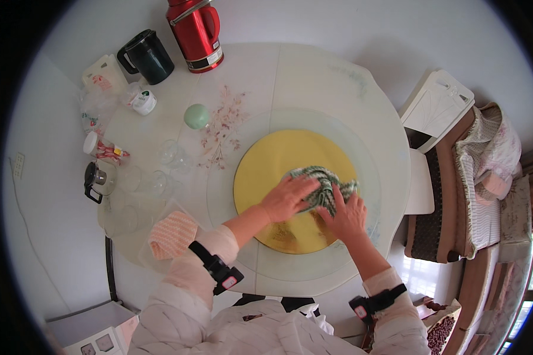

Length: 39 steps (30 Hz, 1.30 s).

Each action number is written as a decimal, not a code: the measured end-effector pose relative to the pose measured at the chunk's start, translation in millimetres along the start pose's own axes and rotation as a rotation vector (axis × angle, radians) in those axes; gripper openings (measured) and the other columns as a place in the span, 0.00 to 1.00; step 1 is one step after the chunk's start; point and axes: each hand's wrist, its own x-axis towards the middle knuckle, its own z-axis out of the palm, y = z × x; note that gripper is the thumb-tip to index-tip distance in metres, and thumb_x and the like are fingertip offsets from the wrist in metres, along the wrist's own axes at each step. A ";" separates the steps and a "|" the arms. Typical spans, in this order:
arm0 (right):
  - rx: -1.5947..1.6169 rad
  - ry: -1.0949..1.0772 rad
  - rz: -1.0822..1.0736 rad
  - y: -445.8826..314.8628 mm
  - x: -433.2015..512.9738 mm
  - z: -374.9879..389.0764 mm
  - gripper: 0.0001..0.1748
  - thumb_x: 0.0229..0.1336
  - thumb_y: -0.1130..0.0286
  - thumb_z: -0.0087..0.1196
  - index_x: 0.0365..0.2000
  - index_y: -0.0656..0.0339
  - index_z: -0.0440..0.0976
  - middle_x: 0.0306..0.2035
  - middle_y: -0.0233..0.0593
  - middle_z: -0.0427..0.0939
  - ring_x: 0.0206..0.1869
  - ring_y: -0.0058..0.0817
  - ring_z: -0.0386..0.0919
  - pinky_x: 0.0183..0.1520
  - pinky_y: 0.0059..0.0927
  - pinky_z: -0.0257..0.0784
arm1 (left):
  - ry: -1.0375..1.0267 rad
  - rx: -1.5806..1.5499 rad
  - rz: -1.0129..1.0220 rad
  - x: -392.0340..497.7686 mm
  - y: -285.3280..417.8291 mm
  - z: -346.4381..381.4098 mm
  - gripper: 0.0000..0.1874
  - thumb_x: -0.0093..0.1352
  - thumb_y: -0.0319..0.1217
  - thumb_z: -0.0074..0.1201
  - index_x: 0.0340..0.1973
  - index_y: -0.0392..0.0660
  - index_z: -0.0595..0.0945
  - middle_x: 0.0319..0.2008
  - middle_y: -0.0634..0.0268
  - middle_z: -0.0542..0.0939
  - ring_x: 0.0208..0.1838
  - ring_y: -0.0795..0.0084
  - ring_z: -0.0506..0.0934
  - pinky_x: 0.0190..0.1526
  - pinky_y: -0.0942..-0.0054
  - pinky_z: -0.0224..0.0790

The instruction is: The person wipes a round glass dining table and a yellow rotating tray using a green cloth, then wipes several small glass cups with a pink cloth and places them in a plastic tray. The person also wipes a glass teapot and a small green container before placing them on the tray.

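A round yellow, shiny board [266, 168] lies on the glass turntable [222, 191] of a pale table. On the board's right half is a bunched green-and-white striped cloth [322, 184]. My left hand [288, 198] rests on the cloth's left side with fingers spread. At the cloth's lower right, my right hand [346, 215] touches it, its thumb and fingers apart. Whether either hand grips the cloth cannot be told. A folded pink-and-white cloth [173, 234] lies at the table's left, near my left forearm.
Several clear glasses [160, 183] and a glass teapot [100, 177] stand at the left. A green round object [196, 116], a dark pitcher [149, 57] and a red thermos jug [197, 37] are farther back. A sofa [444, 191] stands at the right.
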 end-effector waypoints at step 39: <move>0.148 0.164 -0.568 -121.8 -41.0 59.6 0.23 0.50 0.48 0.53 0.48 0.35 0.71 0.59 0.42 0.60 0.63 0.40 0.55 0.58 0.62 0.50 | -0.371 -0.111 0.237 -180.5 52.7 -39.7 0.19 0.67 0.33 0.45 0.54 0.46 0.72 0.58 0.65 0.69 0.62 0.65 0.65 0.63 0.62 0.53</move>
